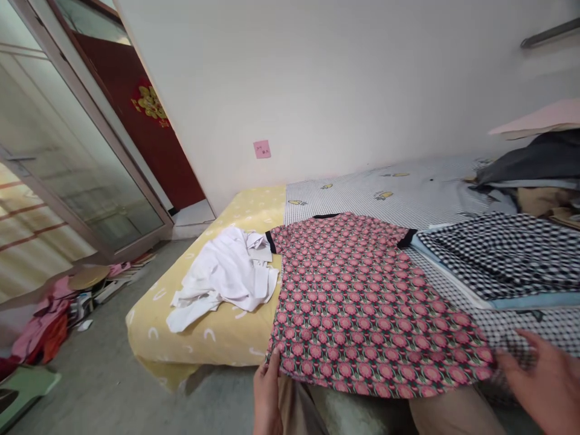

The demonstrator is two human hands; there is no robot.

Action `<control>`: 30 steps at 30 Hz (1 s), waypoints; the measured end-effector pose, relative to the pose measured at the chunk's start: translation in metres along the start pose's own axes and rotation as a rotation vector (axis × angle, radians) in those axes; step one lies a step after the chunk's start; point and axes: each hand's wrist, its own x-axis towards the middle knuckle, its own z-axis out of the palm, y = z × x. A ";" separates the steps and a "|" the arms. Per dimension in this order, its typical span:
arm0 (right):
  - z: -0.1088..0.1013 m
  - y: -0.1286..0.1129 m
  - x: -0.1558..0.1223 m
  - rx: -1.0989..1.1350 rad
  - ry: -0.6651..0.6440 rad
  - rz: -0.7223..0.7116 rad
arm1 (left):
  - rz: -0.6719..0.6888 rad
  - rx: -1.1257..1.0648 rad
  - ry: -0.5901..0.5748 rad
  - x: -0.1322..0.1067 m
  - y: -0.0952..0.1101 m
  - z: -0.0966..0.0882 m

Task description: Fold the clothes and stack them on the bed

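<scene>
A short-sleeved shirt point(357, 302) with pink flowers and black sleeve cuffs lies spread flat on the bed, its hem toward me. My left hand point(268, 393) pinches the hem at its left corner, thumb on top. At the opposite corner, my right hand point(541, 374) has its fingers apart, with one fingertip at or very near the hem's edge. A crumpled white garment point(231, 266) lies left of the shirt. To the right rests a black-and-white checked garment point(512, 254), laid over light blue and white cloth.
Yellow point(181, 326) and grey checked point(344, 193) sheets cover the bed, which meets a white wall. More piled clothes point(539, 157) stand at the far right. On the floor at left are pink and red cloth point(49, 320) and a green stool point(27, 393), near a glass door point(99, 169).
</scene>
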 end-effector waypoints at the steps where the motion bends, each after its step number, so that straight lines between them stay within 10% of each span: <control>1: -0.001 -0.015 0.001 -0.029 0.046 -0.121 | -0.002 -0.003 0.018 0.000 0.000 0.001; 5: 0.014 -0.097 0.008 0.096 0.009 -0.556 | -0.018 -0.048 0.071 -0.002 0.000 0.007; 11: 0.087 -0.181 -0.007 -0.023 -0.127 -0.845 | -0.065 -0.147 0.074 0.010 -0.019 0.003; 17: 0.142 -0.173 -0.036 -0.233 -0.380 -0.981 | -0.104 -0.269 0.089 0.008 -0.023 0.010; 30: 0.140 -0.167 -0.034 -0.277 -0.402 -0.977 | 0.013 -0.344 0.032 -0.019 -0.022 0.030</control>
